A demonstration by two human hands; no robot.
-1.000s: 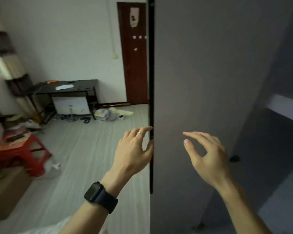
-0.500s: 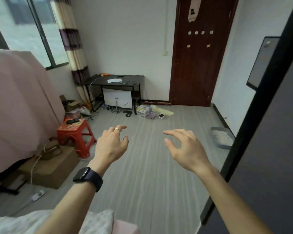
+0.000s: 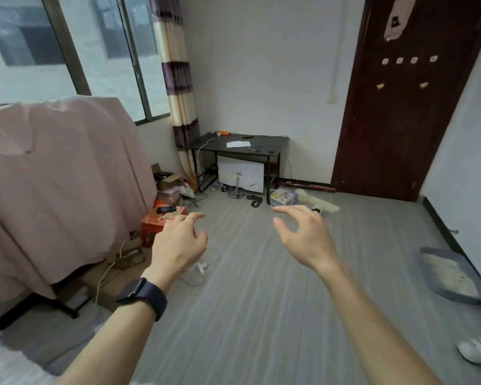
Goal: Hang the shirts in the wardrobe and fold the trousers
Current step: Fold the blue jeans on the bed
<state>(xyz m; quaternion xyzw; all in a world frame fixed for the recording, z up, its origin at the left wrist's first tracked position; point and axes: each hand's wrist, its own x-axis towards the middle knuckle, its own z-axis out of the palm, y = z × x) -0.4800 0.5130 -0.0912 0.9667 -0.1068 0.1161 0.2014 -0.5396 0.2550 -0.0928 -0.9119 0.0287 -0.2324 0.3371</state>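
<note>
Fetch step, prob.: nothing is held by left hand (image 3: 178, 245) & right hand (image 3: 306, 240), fingers loosely spread. Next piece must be located, then grasped.

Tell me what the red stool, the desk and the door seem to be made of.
Red stool: likely moulded plastic, judging by its bright, smooth sides.
Desk: matte black top, maybe laminated board, on thin straight legs that look like metal tubing.
Door: dark reddish-brown wood or veneer with a faint sheen; grain too blurred to confirm.

Pink cloth (image 3: 53, 176) at left, matt, creased. Floor (image 3: 261, 301) grey, wood-grain planks, matt. Far door (image 3: 400, 120) dark wood.
</note>
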